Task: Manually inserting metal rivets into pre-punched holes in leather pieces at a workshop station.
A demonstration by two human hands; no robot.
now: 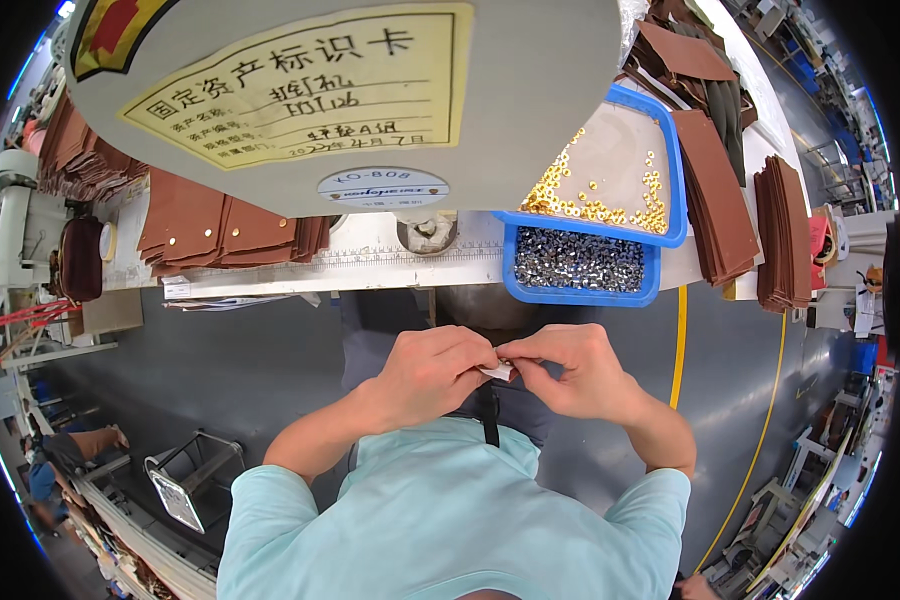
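In front of my waist, below the table's front edge, both hands meet over one small whitish piece [500, 371]. My left hand [425, 368] pinches it from one side with thumb and fingertips. The thumb and forefinger of my right hand [573, 368] close on its other side. The fingers cover much of the piece, so its exact kind does not show.
A large grey machine head [530, 100] overhangs the white table [360, 240]. Blue trays hold gold rings [653, 212] and dark metal studs [580, 260]. Brown pieces with gold fittings [230, 225] lie left; brown stacks [710, 190] lie right. A metal frame stool [195, 480] stands behind left.
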